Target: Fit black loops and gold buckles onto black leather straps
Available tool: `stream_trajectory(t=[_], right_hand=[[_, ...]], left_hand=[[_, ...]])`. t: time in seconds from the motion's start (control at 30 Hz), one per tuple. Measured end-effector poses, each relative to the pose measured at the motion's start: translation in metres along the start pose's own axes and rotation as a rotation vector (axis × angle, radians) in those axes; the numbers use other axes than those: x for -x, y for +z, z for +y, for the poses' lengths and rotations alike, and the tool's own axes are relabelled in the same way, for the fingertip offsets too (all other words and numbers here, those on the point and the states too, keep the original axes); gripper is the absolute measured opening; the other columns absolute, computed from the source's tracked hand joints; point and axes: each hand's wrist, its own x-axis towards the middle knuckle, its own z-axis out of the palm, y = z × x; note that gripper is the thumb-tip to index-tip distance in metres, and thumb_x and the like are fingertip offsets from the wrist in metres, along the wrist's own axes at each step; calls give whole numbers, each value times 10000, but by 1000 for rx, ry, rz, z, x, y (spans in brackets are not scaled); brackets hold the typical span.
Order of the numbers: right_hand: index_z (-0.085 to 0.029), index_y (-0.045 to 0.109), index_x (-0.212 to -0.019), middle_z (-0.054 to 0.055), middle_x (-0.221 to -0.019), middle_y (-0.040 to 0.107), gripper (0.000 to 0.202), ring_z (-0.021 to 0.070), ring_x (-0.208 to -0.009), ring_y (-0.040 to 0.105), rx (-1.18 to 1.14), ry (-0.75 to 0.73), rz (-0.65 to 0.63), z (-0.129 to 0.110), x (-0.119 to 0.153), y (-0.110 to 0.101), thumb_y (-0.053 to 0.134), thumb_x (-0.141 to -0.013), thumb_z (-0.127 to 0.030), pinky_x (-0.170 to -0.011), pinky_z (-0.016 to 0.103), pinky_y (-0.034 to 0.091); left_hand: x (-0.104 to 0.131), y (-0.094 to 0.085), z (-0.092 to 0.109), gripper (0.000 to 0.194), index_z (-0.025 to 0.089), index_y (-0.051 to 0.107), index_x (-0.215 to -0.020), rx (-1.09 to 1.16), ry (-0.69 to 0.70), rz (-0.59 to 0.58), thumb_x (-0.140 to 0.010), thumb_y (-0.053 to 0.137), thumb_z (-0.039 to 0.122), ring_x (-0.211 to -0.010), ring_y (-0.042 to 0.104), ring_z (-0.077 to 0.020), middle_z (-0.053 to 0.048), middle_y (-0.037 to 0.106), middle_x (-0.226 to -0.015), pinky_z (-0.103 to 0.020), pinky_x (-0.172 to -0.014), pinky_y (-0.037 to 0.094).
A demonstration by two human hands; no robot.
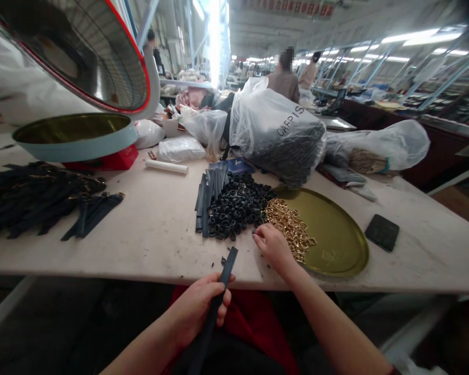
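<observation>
My left hand [205, 302] is closed around a dark flat strap [227, 268], its tip pointing up and away over the table edge. A tiny dark bit hangs beside the strap near its end. Just right of a heap of small black loops [234, 208], my right hand [272, 247] has its thumb and fingers pinched together. Whatever is at its fingertips is too small to make out. Gold-coloured metal buckles [289, 224] lie piled beyond that hand, on the left side of a round gold-toned tray [336, 234]. Dark strips [206, 203] lie side by side left of the loops.
A dark pile of straps [35, 200] covers the table's left, before a weighing scale pan [78, 138]. Large plastic bags [277, 130] stand at the back. A black phone-like slab [382, 232] lies right of the tray; a white roll [166, 166] lies further back. People stand in the distance.
</observation>
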Motion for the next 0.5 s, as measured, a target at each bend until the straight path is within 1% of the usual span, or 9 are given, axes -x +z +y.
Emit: stream_trajectory(t=[0.03, 0.07, 0.13, 0.2, 0.27, 0.3, 0.37, 0.43, 0.5], right_hand=[[-169, 540, -747, 47, -774, 577, 134, 158, -725, 543, -72, 16, -14, 0, 6, 0, 468, -826, -250, -683, 269, 412], [-170, 532, -767, 34, -748, 573, 132, 148, -689, 541, -195, 51, -22, 0, 13, 1, 476, -821, -276, -651, 261, 421], [-168, 524, -874, 19, -743, 568, 177, 136, -652, 538, -568, 172, -40, -3, 25, 4, 512, -796, -326, -609, 256, 433], [-174, 510, -1011, 17, -789, 575, 300, 125, -659, 541, -976, 315, -95, -8, 35, 9, 540, -773, -355, -597, 250, 436], [-186, 527, -1056, 16, -810, 590, 345, 102, -644, 534, -1256, 441, -167, -14, 40, 11, 559, -760, -360, -571, 223, 421], [-186, 554, -1029, 13, -802, 598, 334, 89, -627, 527, -1368, 505, -187, -17, 41, 11, 582, -744, -358, -554, 208, 411], [-184, 594, -925, 1, -771, 613, 300, 70, -597, 522, -1561, 641, -169, -23, 41, 10, 658, -680, -347, -532, 184, 400], [-184, 594, -821, -12, -747, 628, 297, 62, -579, 532, -1697, 769, -120, -30, 40, 8, 732, -601, -328, -527, 173, 409], [-176, 579, -740, -16, -739, 644, 313, 63, -580, 550, -1764, 856, -86, -36, 39, 7, 778, -539, -309, -533, 170, 425]], left_hand=[[-2, 1, 0, 266, 145, 483, -985, -16, -1, 0, -725, 446, 190, -394, 383, -46, 54, 479, -557, -164, -390, 298], [-5, 2, 1, 262, 144, 483, -981, -32, -3, -4, -728, 440, 197, -380, 376, -46, 57, 476, -543, -165, -385, 297], [-10, 3, 2, 266, 140, 484, -968, -64, -10, -13, -709, 429, 171, -388, 406, -50, 47, 505, -563, -169, -393, 319], [-14, 4, 4, 295, 137, 489, -949, -109, -16, -10, -662, 425, 115, -434, 463, -54, 26, 550, -640, -171, -420, 348], [-18, 3, 6, 307, 141, 493, -944, -190, 8, 10, -649, 419, 96, -448, 472, -50, 27, 560, -677, -166, -424, 343], [-19, 2, 6, 282, 145, 492, -950, -244, 38, 20, -678, 422, 120, -427, 451, -46, 40, 546, -649, -162, -408, 322], [-22, 1, 6, 222, 148, 490, -954, -348, 115, 27, -767, 419, 246, -369, 377, -43, 72, 484, -538, -161, -371, 260], [-24, 1, 5, 294, 146, 489, -943, -395, 157, 13, -807, 401, 392, -342, 337, -46, 90, 434, -460, -160, -357, 225], [-26, 2, 5, 332, 145, 486, -927, -360, 135, -2, -810, 394, 442, -334, 344, -47, 88, 440, -438, -157, -356, 229]])
